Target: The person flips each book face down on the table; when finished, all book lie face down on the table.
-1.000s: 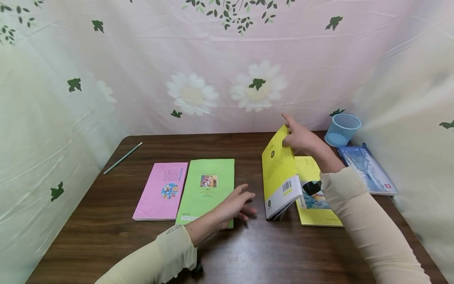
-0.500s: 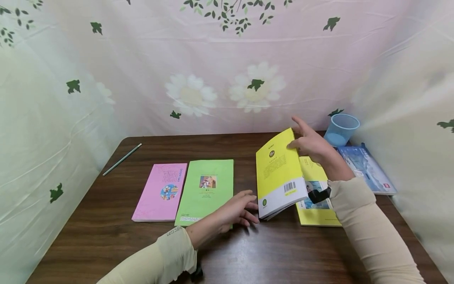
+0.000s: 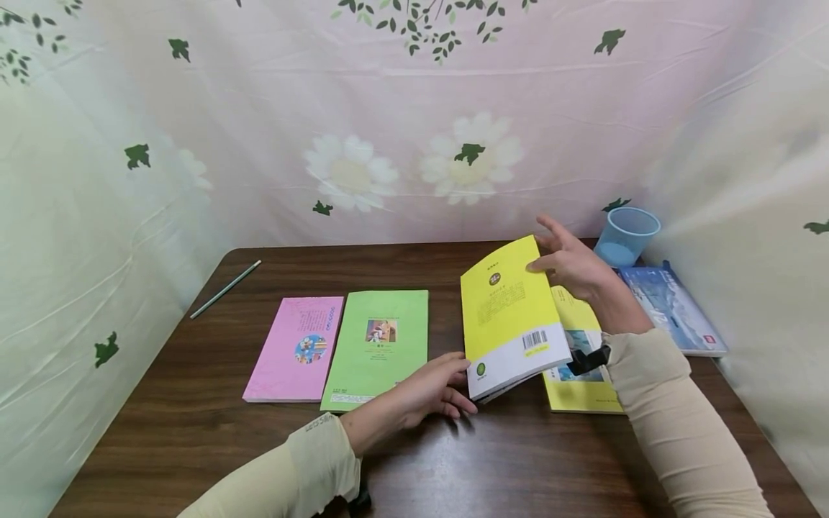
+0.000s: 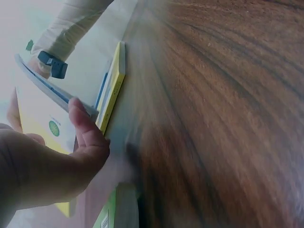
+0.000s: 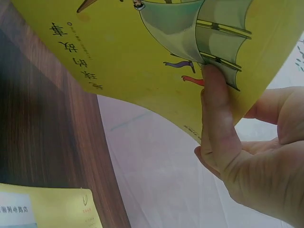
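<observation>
Pinching the smooth, softly bowed yellow book (image 3: 508,309) by its far right part, the person's right hand (image 3: 576,266) has its thumb on the back cover, a finger pressed to the front, another finger stretched out. The book is tilted above the middle of the wooden desk (image 3: 194,432), right of centre. Left hand (image 3: 421,392): fingers half bent about the book's near left corner; cannot tell whether it grips. Books, count five, rectangular, paper-covered: the held one; one flat yellow paperback (image 3: 586,396) partly behind it; one green book (image 3: 376,367) and one pink book (image 3: 291,360) side by side, left of centre; one glossy blue book (image 3: 670,306) by the desk's right edge. Cup, one: blue, tapered, translucent cup (image 3: 624,241), far right corner. Stick, one: thin straight stick (image 3: 227,288), near the rounded far left corner.
</observation>
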A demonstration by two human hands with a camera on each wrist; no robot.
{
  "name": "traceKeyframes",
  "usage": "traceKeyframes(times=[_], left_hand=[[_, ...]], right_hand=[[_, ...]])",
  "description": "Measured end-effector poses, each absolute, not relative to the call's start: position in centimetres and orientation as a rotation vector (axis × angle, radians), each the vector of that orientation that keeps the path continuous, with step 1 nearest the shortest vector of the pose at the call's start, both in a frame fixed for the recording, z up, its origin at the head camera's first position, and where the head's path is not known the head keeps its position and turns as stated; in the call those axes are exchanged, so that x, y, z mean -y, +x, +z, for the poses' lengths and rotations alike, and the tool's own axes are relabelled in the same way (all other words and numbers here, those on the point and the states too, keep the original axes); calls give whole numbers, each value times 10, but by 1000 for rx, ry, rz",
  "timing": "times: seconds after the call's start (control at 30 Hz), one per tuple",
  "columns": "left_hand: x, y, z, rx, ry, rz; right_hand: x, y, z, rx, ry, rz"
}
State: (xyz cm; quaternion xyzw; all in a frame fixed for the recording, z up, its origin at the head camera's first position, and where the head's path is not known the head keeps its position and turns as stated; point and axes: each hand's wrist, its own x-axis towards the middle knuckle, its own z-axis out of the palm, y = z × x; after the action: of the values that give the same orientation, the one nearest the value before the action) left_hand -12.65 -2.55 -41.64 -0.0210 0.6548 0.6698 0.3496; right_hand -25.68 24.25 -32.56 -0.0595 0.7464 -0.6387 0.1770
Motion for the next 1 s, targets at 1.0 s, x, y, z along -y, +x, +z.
traceKeyframes(times=[1.0], left_hand=[[37,-113,-414,-1903,-112,1840]], right_hand=[[-252,-257,-362,-2245,-240,-1585]])
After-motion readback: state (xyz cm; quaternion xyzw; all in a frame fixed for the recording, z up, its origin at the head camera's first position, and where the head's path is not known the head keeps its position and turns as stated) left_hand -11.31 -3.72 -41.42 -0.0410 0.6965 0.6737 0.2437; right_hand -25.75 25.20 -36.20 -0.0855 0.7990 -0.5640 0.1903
